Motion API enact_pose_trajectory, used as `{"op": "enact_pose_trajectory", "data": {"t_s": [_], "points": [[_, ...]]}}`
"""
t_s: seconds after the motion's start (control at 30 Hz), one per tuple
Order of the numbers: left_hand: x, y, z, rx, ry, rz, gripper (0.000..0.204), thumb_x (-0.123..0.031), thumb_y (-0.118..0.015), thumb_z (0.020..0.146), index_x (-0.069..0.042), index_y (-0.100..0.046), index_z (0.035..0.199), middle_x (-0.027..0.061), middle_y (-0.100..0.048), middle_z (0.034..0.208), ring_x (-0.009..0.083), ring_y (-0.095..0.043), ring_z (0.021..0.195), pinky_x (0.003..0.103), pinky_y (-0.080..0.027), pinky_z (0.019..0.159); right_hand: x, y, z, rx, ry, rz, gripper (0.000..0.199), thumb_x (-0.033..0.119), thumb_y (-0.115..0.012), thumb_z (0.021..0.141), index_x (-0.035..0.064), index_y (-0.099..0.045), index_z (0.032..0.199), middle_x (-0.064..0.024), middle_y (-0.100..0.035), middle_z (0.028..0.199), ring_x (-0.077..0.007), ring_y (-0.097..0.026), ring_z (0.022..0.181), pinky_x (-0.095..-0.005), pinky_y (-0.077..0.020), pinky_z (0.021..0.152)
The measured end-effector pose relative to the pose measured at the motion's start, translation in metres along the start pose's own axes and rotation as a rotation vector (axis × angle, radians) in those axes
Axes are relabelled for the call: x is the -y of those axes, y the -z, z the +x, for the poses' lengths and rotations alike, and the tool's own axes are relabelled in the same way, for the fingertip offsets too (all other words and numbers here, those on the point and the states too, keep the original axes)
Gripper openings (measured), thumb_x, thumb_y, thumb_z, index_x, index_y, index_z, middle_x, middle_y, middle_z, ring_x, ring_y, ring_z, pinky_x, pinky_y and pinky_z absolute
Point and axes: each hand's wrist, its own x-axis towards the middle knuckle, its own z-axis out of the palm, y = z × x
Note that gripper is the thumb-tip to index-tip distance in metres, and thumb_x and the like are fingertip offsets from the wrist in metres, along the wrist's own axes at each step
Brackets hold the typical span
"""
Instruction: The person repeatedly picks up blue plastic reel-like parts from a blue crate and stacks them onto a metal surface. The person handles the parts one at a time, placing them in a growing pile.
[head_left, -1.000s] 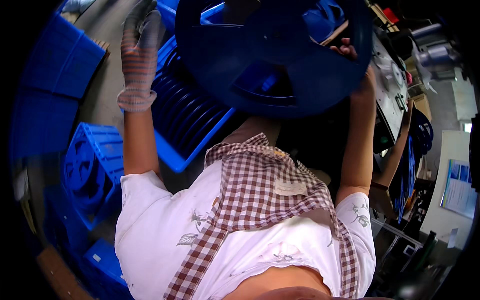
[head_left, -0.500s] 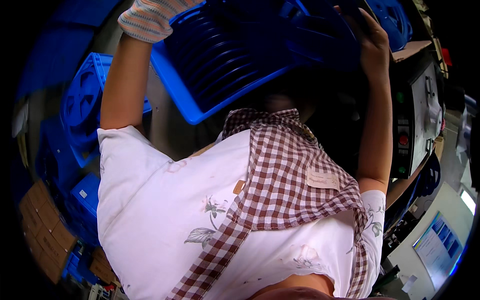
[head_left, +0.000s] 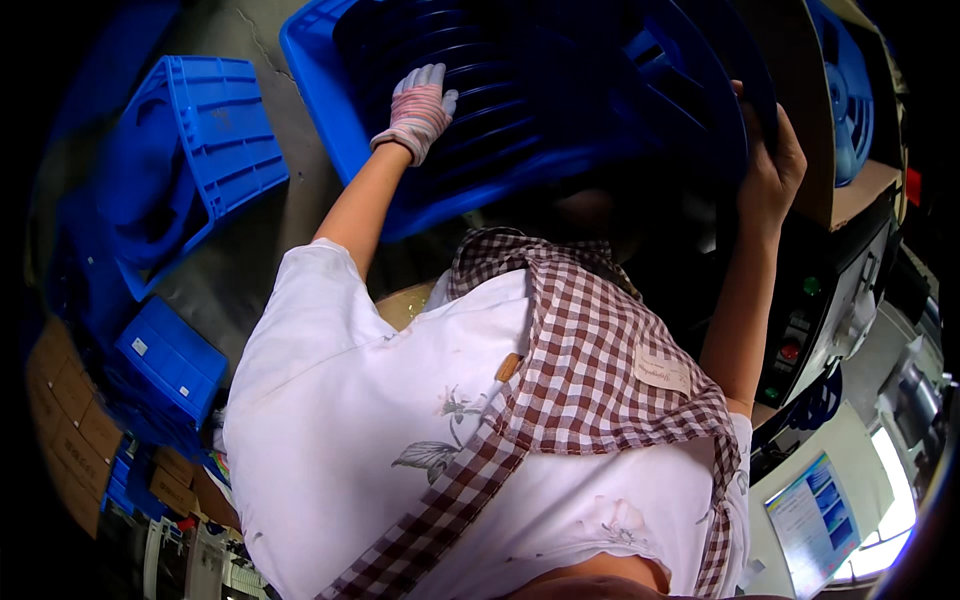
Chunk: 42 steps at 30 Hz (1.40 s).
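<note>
My left hand (head_left: 420, 112), in a white glove with pink and orange stripes, reaches over a blue plastic crate (head_left: 345, 130). Its fingers stretch out onto a row of dark blue discs (head_left: 480, 75) standing on edge inside. The bare right hand (head_left: 772, 180) is closed around the rim of a large, round blue spoked part (head_left: 700, 70), like a reel flange. Deep shadow hides much of that part, and its full shape is unclear.
Left of the crate, another blue crate (head_left: 232, 125) stands tilted with round blue parts in it. To the right are a machine panel (head_left: 825, 300) with coloured buttons and a cardboard box (head_left: 818, 120) holding a blue spoked disc (head_left: 850, 115). Cartons (head_left: 75, 435) are stacked lower left.
My left hand has come down and right from the crate's upper left edge onto the discs. The right hand has shifted slightly downward, still at the round part's rim.
</note>
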Motion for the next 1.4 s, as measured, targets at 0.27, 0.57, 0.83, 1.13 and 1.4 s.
{"op": "enact_pose_trajectory", "data": {"t_s": [0.27,0.57,0.83,1.13,1.4], "points": [[-0.049,0.014,-0.073,0.076,-0.001,0.155,0.061,-0.042,-0.049,0.093,-0.008,-0.039,0.142,0.0148,-0.039,0.148,0.0314,-0.031,0.14,0.045,-0.019,0.116,0.03,0.02,-0.01,0.133,0.063,0.081,0.019,0.004,-0.058,0.094,-0.0008,-0.066,0.11,-0.0125,-0.07,0.1,-0.0202,-0.067,0.097,-0.0316,-0.0517,0.089],[-0.071,0.03,-0.065,-0.004,0.185,0.198,0.064,-0.051,-0.054,0.088,-0.011,-0.045,0.137,0.0124,-0.049,0.136,0.0302,-0.044,0.126,0.048,-0.031,0.107,0.025,0.009,0.005,0.324,0.09,0.055,0.021,0.001,-0.058,0.092,-0.0023,-0.066,0.111,-0.0129,-0.07,0.1,-0.0186,-0.067,0.096,-0.0303,-0.0516,0.089],[-0.062,0.044,-0.054,0.137,0.099,0.09,0.037,-0.021,-0.065,0.081,-0.015,-0.06,0.117,0.0096,-0.063,0.11,0.0303,-0.058,0.105,0.041,-0.046,0.092,0.026,0.004,0.026,0.471,0.204,-0.037,0.023,-0.001,-0.055,0.093,-0.0014,-0.065,0.114,-0.0139,-0.07,0.102,-0.022,-0.067,0.1,-0.0326,-0.0516,0.092],[0.0,-0.007,-0.027,0.112,0.22,-0.292,0.035,-0.018,-0.062,0.085,-0.005,-0.06,0.118,0.0169,-0.062,0.118,0.0319,-0.058,0.111,0.039,-0.047,0.096,0.016,-0.016,0.058,0.731,0.25,-0.043,0.025,0.0,-0.053,0.093,-0.0001,-0.063,0.116,-0.0134,-0.07,0.102,-0.0229,-0.067,0.1,-0.0322,-0.0519,0.091],[0.002,0.002,-0.039,0.15,0.347,-0.177,0.044,-0.039,-0.055,0.089,-0.006,-0.061,0.118,0.0162,-0.062,0.12,0.0329,-0.058,0.112,0.039,-0.047,0.095,0.043,-0.072,0.069,0.806,0.254,-0.167,0.013,-0.003,-0.064,0.084,-0.0037,-0.067,0.097,-0.0126,-0.07,0.084,-0.0195,-0.068,0.075,-0.0288,-0.0529,0.069]]}}
